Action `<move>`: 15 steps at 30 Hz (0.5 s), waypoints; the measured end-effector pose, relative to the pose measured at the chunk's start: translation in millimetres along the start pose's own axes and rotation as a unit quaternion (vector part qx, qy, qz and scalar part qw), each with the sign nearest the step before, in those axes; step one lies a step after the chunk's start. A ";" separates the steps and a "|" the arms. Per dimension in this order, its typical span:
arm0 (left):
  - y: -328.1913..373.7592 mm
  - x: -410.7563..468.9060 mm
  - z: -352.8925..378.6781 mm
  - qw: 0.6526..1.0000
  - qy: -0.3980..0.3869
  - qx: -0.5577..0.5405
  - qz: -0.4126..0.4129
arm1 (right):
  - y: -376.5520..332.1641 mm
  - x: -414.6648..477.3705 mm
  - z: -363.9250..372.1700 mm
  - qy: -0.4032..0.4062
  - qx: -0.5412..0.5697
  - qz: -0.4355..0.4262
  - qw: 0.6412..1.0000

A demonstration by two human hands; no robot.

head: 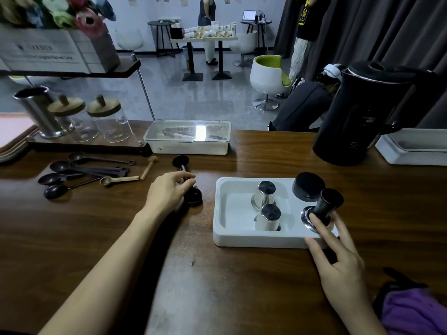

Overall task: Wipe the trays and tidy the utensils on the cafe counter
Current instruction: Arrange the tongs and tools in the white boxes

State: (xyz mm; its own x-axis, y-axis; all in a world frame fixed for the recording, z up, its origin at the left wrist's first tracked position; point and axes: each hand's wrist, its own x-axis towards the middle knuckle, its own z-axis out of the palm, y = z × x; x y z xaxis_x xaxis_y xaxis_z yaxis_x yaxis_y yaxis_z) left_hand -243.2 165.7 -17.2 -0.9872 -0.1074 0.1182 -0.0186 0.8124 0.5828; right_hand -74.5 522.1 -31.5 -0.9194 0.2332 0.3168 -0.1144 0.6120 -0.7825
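**Both hands down among the coffee tools**

Left hand (169, 189) curled over a small black tool (185, 175) on the dark wooden desk (242, 274), fingers closed around its thin stem; black round head poking out beyond the fingertips, a second black disc (193, 195) showing just under the knuckles (whether joined to the same tool, could not tell). Further left of that hand, a loose cluster of black measuring spoons (79, 172), a pale wooden scoop (118, 180) touching them, and a short wooden stick (148, 166) just beside.

Right hand (338, 257) spread fairly wide, fingers pressed lightly against the metal base of a black-handled tamper (325, 209), not wrapped around it. Tamper upright in the right-hand recess of the white tray (242, 238), directly ahead of the fingertips. Behind the tamper, a squat black cylinder (308, 187) in the tray's far corner. Left of the right hand, in the tray's large compartment, two upright steel pieces (266, 204) with dark round tops, one in front of the other.

Beyond the left hand, a lidded clear container (188, 139) at the desk's back edge. Beyond the right hand, a black kettle (362, 117) and part of another white tray (411, 151).
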 end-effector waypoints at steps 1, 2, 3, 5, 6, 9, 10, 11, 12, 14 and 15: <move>-0.4 -0.3 -1.4 1.000 -0.005 -0.001 0.002 | -0.2 0.2 0.0 0.000 0.000 0.000 1.000; -0.2 -0.8 -3.2 1.000 -0.009 -0.002 0.004 | -0.4 0.3 -0.1 0.000 0.001 -0.001 1.000; 0.3 -1.6 -5.3 1.000 -0.011 -0.003 0.006 | -0.3 0.4 -0.3 0.000 0.004 -0.003 1.000; 2.0 -3.4 -8.2 1.000 -0.008 0.006 0.003 | 0.5 0.6 -0.2 -0.003 0.006 -0.006 1.000; 3.8 -4.5 -9.0 1.000 -0.003 0.015 -0.002 | 0.6 0.6 -0.1 -0.006 0.005 -0.006 1.000; 5.6 -7.5 -6.4 0.999 0.017 0.033 -0.003 | 1.3 0.0 0.1 -0.007 0.005 -0.015 1.000; 5.3 -8.9 -4.8 0.999 0.021 0.031 -0.005 | 1.6 -0.2 0.1 -0.006 0.003 -0.015 1.000; 5.7 -10.9 -3.4 0.999 0.026 0.028 -0.010 | 1.3 -0.3 0.0 -0.006 0.000 -0.015 1.000; 6.8 -13.0 -2.0 0.999 0.033 0.025 -0.018 | 0.8 -0.3 0.0 -0.006 -0.001 -0.013 1.000; 9.9 -17.4 1.2 0.998 0.043 0.025 -0.026 | 0.2 -0.2 -0.5 -0.008 -0.001 -0.011 1.000; 12.6 -19.6 2.5 0.998 0.045 0.028 -0.026 | -0.3 -0.2 -0.8 -0.008 0.001 -0.011 1.000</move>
State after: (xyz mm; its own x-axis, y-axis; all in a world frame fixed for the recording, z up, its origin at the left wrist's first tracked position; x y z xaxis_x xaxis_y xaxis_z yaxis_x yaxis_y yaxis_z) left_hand -224.5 179.4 -14.1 -0.9665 -0.1997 0.1612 -0.0816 0.8347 0.5447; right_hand -74.0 522.5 -30.9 -0.9227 0.2069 0.3253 -0.1360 0.6148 -0.7768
